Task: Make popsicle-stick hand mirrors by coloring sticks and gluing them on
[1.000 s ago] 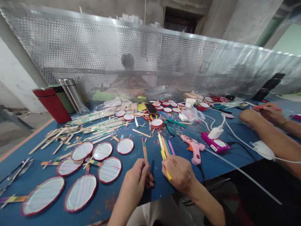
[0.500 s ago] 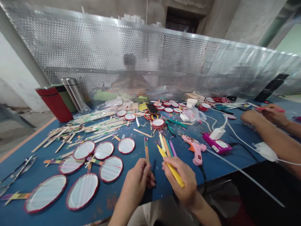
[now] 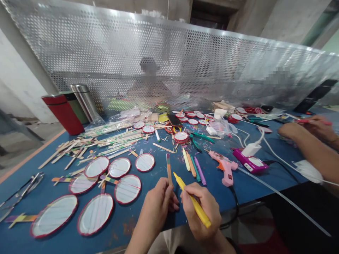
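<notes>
My left hand (image 3: 159, 204) is closed on the lower end of a coloured wooden craft stick (image 3: 168, 167) that lies on the blue table (image 3: 127, 218). My right hand (image 3: 202, 211) grips a yellow marker (image 3: 192, 204), its tip pointing up-left close to the stick. Several other markers (image 3: 193, 165) lie just beyond the hands. Round white discs with red rims on stick handles (image 3: 127, 188) lie to the left.
A pink glue gun (image 3: 224, 167) and a magenta box with a white plug (image 3: 250, 158) lie to the right, cords trailing. Loose wooden sticks (image 3: 87, 144), flasks (image 3: 63, 113), scissors (image 3: 16, 195) at left. Another person's arms (image 3: 312, 148) rest at right. A perforated metal screen (image 3: 169, 67) stands behind.
My right hand picked the yellow marker up off the table and turned it so that the tip points toward the stick. My left hand kept hold of the stick.
</notes>
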Demonstrator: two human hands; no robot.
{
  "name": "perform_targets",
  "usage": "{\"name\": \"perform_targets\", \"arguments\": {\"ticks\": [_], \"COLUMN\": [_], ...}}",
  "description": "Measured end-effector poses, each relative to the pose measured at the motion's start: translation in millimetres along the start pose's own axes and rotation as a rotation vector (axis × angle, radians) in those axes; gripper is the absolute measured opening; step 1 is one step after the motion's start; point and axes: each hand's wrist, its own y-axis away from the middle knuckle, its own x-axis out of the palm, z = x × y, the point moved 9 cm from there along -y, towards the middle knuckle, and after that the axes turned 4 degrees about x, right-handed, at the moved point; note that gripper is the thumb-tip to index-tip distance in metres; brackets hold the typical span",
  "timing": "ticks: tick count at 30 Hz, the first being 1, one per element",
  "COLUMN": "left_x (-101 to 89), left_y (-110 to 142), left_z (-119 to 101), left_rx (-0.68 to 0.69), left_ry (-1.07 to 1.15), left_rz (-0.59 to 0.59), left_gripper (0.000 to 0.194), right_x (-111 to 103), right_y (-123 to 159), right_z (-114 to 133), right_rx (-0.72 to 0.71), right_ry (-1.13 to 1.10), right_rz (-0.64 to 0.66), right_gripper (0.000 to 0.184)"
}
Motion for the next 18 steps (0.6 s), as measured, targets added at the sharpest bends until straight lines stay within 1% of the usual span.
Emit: {"name": "perform_targets", "arguments": {"ticks": [2, 4, 8, 10, 13, 15, 17, 18], "left_x": [-0.5, -0.5, 0.1, 0.4, 1.3, 1.1, 1.1, 1.3], "left_y": [-0.1, -0.5, -1.4, -1.8, -2.0, -2.2, -2.5, -2.7], "left_z": [1.4, 4.4, 10.5, 12.0, 13.2, 13.5, 13.5, 13.5], "left_rx": [-0.008, -0.018, -0.031, -0.033, -0.043, -0.047, -0.043, -0.040], "left_ry": [-0.020, -0.022, -0.025, -0.026, -0.017, -0.013, -0.017, -0.019], "left_rz": [0.005, 0.009, 0.004, -0.001, 0.000, -0.003, -0.001, 0.002], "left_gripper": [0.023, 0.023, 0.025, 0.025, 0.025, 0.026, 0.026, 0.026], "right_x": [8.5, 17.7, 32.3, 38.2, 42.6, 41.9, 35.7, 30.5], "right_y": [-6.2, -11.3, -17.6, -18.9, -20.1, -20.3, -22.7, -25.0], "right_z": [7.0, 5.3, -17.5, -28.9, -40.1, -43.5, -45.7, -47.5], "right_rx": [-0.138, -0.245, -0.344, -0.373, -0.392, -0.390, -0.359, -0.328], "right_ry": [0.083, 0.209, 0.488, 0.600, 0.709, 0.718, 0.700, 0.697], "right_rz": [0.139, 0.268, 0.442, 0.508, 0.570, 0.587, 0.542, 0.494], "right_gripper": [0.013, 0.012, 0.016, 0.017, 0.019, 0.023, 0.022, 0.020]}}
